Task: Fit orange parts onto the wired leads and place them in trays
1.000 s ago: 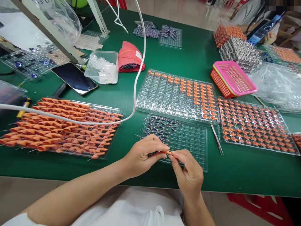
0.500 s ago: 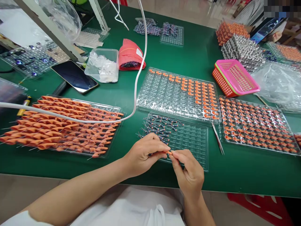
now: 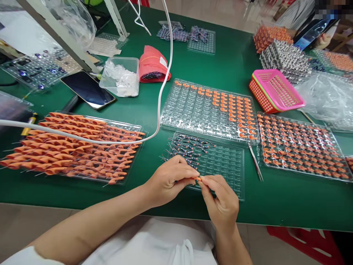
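A small orange piece (image 3: 198, 179) is pinched between the fingertips of both hands; most of it is hidden. My left hand (image 3: 169, 181) grips it from the left, fingers closed. From the right, my right hand (image 3: 220, 198) holds its other end between thumb and forefinger. Both hands are just above the near part of a clear blister tray (image 3: 223, 165), whose left side bears several small dark parts with thin wire ends (image 3: 186, 147). Behind it lies a larger clear tray (image 3: 190, 106), with orange pieces (image 3: 234, 106) in its right and far pockets.
Long orange pieces (image 3: 68, 147) fill a tray at left, crossed by a white cable (image 3: 158, 106). Tweezers (image 3: 256, 162) lie right of the near tray, beside a filled tray (image 3: 300, 147). Farther back are a pink basket (image 3: 278, 90), a phone (image 3: 88, 90) and a plastic tub (image 3: 121, 77).
Both hands keep nearly the same place and the same pinch on the orange piece. At the far right, another person's hand has shifted slightly.
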The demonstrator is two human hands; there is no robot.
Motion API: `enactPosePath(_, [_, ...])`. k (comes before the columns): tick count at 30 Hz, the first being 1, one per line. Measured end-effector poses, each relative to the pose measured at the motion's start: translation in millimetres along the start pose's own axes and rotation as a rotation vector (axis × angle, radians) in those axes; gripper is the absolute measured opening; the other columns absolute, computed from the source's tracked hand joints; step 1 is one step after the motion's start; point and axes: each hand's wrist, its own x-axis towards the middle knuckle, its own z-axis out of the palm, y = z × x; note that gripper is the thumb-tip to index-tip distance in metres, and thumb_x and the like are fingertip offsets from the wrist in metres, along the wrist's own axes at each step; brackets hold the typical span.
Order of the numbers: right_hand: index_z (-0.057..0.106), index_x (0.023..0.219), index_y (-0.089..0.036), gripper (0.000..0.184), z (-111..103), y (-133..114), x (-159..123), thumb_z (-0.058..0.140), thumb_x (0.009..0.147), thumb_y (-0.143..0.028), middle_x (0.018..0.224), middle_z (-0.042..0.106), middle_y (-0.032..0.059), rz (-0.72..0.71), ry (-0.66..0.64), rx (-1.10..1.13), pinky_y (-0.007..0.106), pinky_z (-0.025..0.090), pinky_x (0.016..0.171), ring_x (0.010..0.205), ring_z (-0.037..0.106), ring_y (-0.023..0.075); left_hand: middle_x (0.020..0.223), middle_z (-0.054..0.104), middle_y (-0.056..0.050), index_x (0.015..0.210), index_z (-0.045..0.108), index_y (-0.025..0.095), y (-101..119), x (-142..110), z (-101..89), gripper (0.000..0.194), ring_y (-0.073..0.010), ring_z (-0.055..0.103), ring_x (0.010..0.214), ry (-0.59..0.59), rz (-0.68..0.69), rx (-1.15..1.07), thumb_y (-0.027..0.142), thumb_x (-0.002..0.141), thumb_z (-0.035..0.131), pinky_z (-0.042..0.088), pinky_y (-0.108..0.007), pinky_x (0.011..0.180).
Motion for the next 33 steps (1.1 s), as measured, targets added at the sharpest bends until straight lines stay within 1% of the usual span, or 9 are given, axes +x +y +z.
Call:
enactPosePath(5, [0.064, 0.105, -0.022, 0.028, -0.4, -0.8, 0.8, 0.062, 0.086, -0.003, 0.092, 0.071, 0.0054, 0.012, -0.013, -0.003, 0.034, 0.055, 0.068, 0.078, 0.067, 0.0169, 0.096, 0.075, -0.006, 0.112, 0.066, 0.021, 0.1, 0.5, -0.1, 0.022, -0.0168, 0.061, 0.081, 0.009, 0.018, 0.029, 0.012, 0.092, 0.061, 0.052, -0.033, 0.076])
enactPosePath(16, [0.065, 0.104, -0.022, 0.028, -0.5, -0.3, 1.4, 0.062, 0.085, -0.001, 0.089, 0.07, 0.0049, 0.015, -0.022, -0.001, 0.033, 0.054, 0.069, 0.078, 0.065, 0.0167, 0.096, 0.075, -0.006, 0.111, 0.066, 0.023, -2.5, -1.5, 1.9, 0.023, -0.0166, 0.063, 0.081, 0.023, 0.038, 0.031, 0.012, 0.092, 0.06, 0.052, -0.033, 0.077])
enactPosePath(24, [0.065, 0.102, -0.021, 0.023, 0.9, 0.9, 1.7, 0.06, 0.087, -0.004, 0.089, 0.07, 0.005, 0.039, -0.025, 0.003, 0.033, 0.055, 0.07, 0.08, 0.066, 0.0171, 0.095, 0.075, -0.006, 0.109, 0.068, 0.021, -4.4, -2.9, 3.1, 0.022, -0.0174, 0.061, 0.082, 0.034, 0.014, 0.01, 0.011, 0.09, 0.062, 0.053, -0.033, 0.077])
enactPosePath(27, [0.065, 0.101, -0.021, 0.017, -0.1, 1.1, 0.2, 0.059, 0.089, -0.01, 0.09, 0.071, 0.0051, 0.045, -0.011, -0.026, 0.032, 0.056, 0.072, 0.082, 0.068, 0.0181, 0.093, 0.075, -0.007, 0.107, 0.069, 0.02, -1.4, -2.7, 4.4, 0.019, -0.0181, 0.063, 0.083, 0.042, -0.015, 0.009, 0.014, 0.091, 0.063, 0.053, -0.033, 0.078])
enactPosePath(29, [0.066, 0.101, -0.021, 0.013, -2.3, 0.6, -1.3, 0.061, 0.09, -0.019, 0.091, 0.072, 0.0055, 0.058, -0.004, -0.079, 0.031, 0.057, 0.072, 0.082, 0.07, 0.0194, 0.092, 0.075, -0.008, 0.106, 0.068, 0.019, 4.0, -2.7, 2.7, 0.017, -0.0185, 0.064, 0.083, 0.054, -0.039, 0.029, 0.017, 0.09, 0.064, 0.053, -0.034, 0.08])
enactPosePath(30, [0.066, 0.103, -0.022, 0.015, -3.6, 0.6, -1.9, 0.062, 0.089, -0.025, 0.091, 0.073, 0.0056, 0.083, -0.001, -0.117, 0.031, 0.058, 0.071, 0.078, 0.07, 0.0198, 0.091, 0.075, -0.008, 0.106, 0.068, 0.018, 7.0, -2.9, 0.2, 0.017, -0.0187, 0.064, 0.083, 0.063, -0.053, 0.049, 0.018, 0.09, 0.065, 0.053, -0.034, 0.081])
enactPosePath(31, [0.066, 0.106, -0.022, 0.021, -4.6, 0.8, -2.2, 0.064, 0.088, -0.032, 0.089, 0.074, 0.0052, 0.113, 0.0, -0.154, 0.03, 0.058, 0.068, 0.073, 0.071, 0.0198, 0.09, 0.075, -0.008, 0.106, 0.068, 0.017, 9.7, -3.2, -3.7, 0.017, -0.0187, 0.065, 0.082, 0.079, -0.067, 0.073, 0.019, 0.089, 0.065, 0.053, -0.034, 0.081])
enactPosePath(33, [0.067, 0.109, -0.022, 0.031, -5.6, 1.8, -1.8, 0.067, 0.085, -0.043, 0.083, 0.075, 0.0038, 0.168, 0.003, -0.202, 0.028, 0.057, 0.061, 0.064, 0.07, 0.0194, 0.088, 0.074, -0.008, 0.106, 0.067, 0.016, 13.8, -5.0, -17.0, 0.018, -0.0189, 0.065, 0.082, 0.13, -0.09, 0.137, 0.021, 0.089, 0.066, 0.053, -0.033, 0.081])
